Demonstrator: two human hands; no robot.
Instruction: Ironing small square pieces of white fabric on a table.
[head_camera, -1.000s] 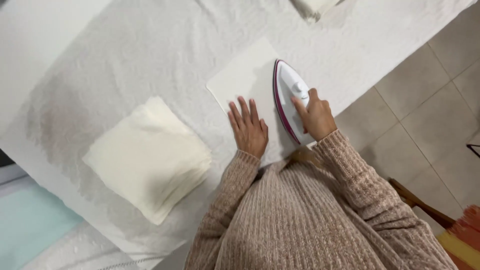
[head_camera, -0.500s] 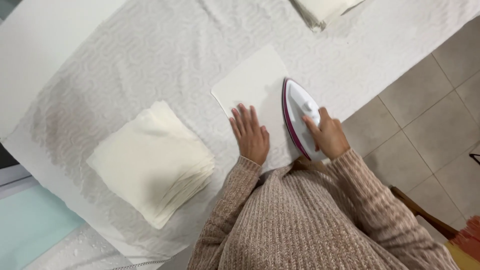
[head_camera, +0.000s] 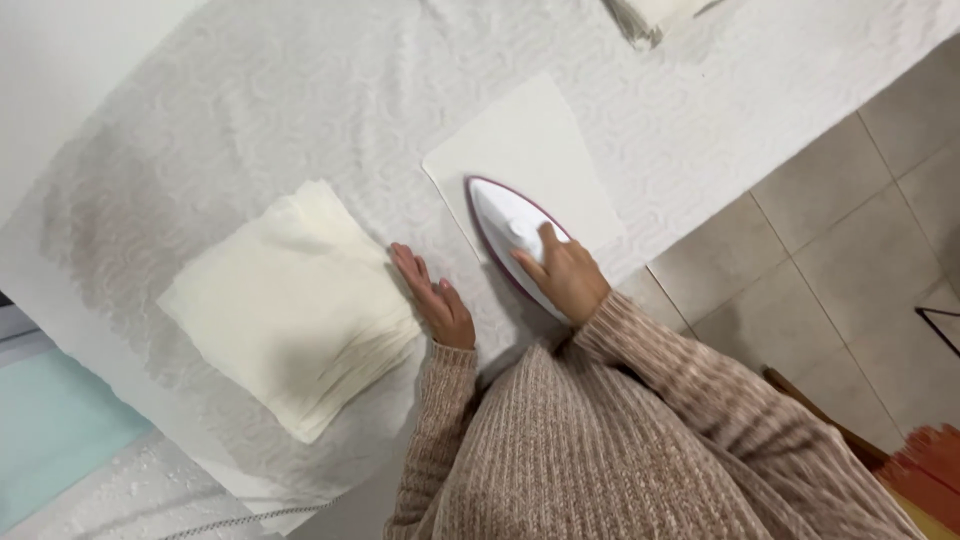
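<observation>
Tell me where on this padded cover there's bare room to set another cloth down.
The widest bare stretch of the textured cover lies beyond the folded stack, left of the flat white cloth. Another runs right of that cloth to the table edge. It is crowded near the body, where left hand, iron and right hand sit close.

white iron (head_camera: 510, 228) | flat, on white cloth square (head_camera: 540, 150) | near corner, tip pointing away
</observation>
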